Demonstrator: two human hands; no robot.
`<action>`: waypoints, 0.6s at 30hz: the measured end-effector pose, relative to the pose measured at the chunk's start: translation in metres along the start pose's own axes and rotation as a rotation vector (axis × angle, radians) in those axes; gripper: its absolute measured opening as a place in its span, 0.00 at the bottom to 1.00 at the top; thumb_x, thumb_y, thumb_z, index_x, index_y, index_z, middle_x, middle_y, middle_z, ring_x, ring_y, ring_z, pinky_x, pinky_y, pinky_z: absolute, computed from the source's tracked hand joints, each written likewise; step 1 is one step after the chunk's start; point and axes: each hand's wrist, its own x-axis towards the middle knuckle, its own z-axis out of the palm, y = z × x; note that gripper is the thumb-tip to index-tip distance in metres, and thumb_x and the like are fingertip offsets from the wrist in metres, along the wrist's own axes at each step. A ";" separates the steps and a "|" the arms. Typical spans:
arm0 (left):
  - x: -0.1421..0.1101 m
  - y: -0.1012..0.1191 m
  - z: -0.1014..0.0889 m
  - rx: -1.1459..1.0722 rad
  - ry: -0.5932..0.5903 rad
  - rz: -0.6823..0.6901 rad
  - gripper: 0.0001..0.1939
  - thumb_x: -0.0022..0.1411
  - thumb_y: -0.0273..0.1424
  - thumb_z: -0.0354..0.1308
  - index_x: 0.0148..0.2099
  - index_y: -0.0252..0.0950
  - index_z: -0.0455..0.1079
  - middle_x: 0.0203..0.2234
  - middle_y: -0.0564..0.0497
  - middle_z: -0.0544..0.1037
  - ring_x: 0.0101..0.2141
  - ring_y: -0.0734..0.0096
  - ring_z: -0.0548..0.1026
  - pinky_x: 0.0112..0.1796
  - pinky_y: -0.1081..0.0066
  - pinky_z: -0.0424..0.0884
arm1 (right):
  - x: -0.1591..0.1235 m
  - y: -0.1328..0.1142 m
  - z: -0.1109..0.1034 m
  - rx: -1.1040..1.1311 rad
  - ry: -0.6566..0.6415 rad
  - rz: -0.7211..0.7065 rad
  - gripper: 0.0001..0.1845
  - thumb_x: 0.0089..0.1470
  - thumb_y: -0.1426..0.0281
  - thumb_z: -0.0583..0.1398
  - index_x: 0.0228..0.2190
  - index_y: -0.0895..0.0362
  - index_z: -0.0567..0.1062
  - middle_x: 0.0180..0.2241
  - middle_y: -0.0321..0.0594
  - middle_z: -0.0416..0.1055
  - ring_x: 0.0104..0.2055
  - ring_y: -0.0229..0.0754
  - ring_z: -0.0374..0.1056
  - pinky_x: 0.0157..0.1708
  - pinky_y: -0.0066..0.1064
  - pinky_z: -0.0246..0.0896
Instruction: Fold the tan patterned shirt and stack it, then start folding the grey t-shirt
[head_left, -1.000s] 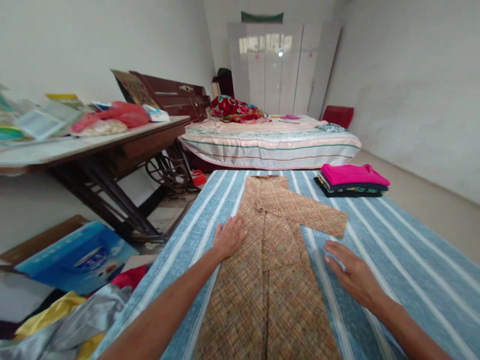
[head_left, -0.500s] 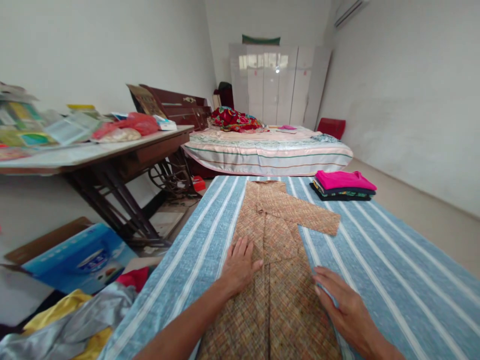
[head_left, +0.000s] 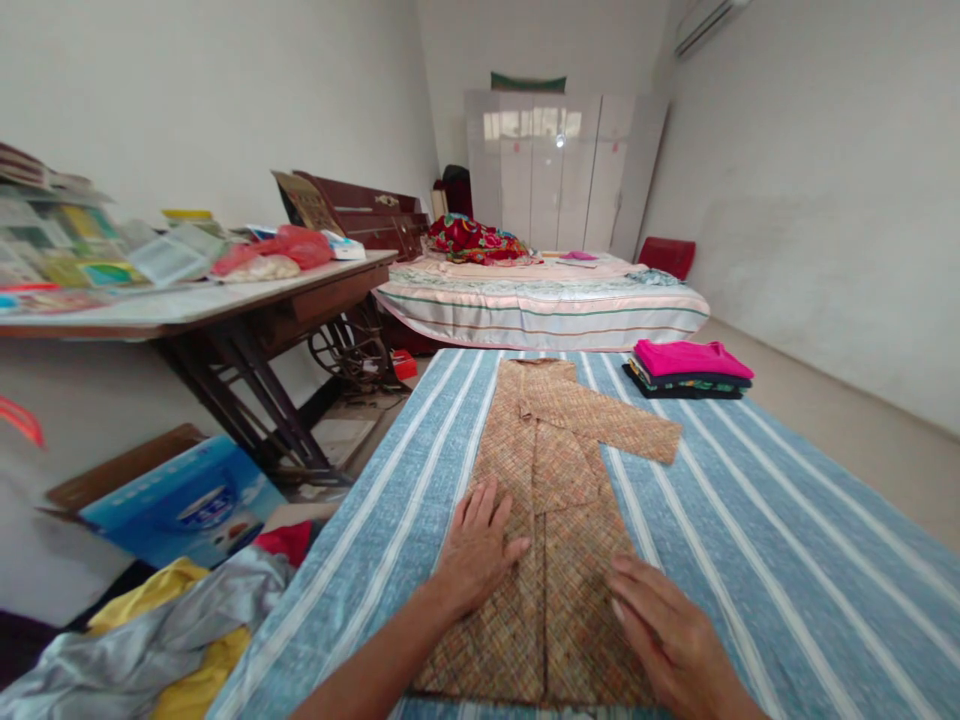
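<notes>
Brown checked cloth here, and that's the garment (head_left: 566, 545), laid flat on the blue striped sheet (head_left: 757, 560), collar (head_left: 538, 364) at the far end, hem (head_left: 480, 697) close in. Left hand (head_left: 482, 547) first: palm down on the garment's left half, fingers a little spread, thumb out wide towards the middle seam. Across from it, the right hand (head_left: 670, 618): half open, fingers side by side and gently bent, thumb apart below them, fingertips over the garment's right edge. Pressing or only skimming? Can't tell from this angle, and its palm is out of sight.

Plenty covered up, too! The left hand and wrist hide part of the near left edge, the right hand blots out the lower right corner, and only one sleeve (head_left: 637, 428) shows, angled across the chest and out past the right side. Both forearms are cut off at the bottom, the left one slanting up and inward, the right one angled in with its wrist just inside view. Far right, a folded stack (head_left: 688, 368), pink on top. Left edge, a red shape (head_left: 21, 420), cropped and hard to make out.
</notes>
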 end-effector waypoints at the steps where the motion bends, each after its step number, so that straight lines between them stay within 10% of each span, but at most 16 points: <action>1: -0.003 -0.001 0.002 -0.006 -0.011 0.001 0.32 0.63 0.48 0.44 0.64 0.34 0.55 0.64 0.39 0.49 0.64 0.53 0.46 0.59 0.53 0.47 | -0.001 -0.001 0.001 0.008 -0.006 0.002 0.13 0.57 0.73 0.56 0.44 0.58 0.73 0.45 0.48 0.73 0.49 0.44 0.69 0.47 0.37 0.70; 18: -0.033 0.001 0.006 -0.021 -0.023 0.055 0.33 0.63 0.48 0.45 0.64 0.35 0.54 0.64 0.39 0.49 0.64 0.54 0.46 0.60 0.52 0.48 | -0.015 -0.005 -0.005 0.075 -0.014 0.112 0.12 0.57 0.73 0.56 0.42 0.56 0.75 0.43 0.46 0.74 0.46 0.44 0.71 0.45 0.35 0.71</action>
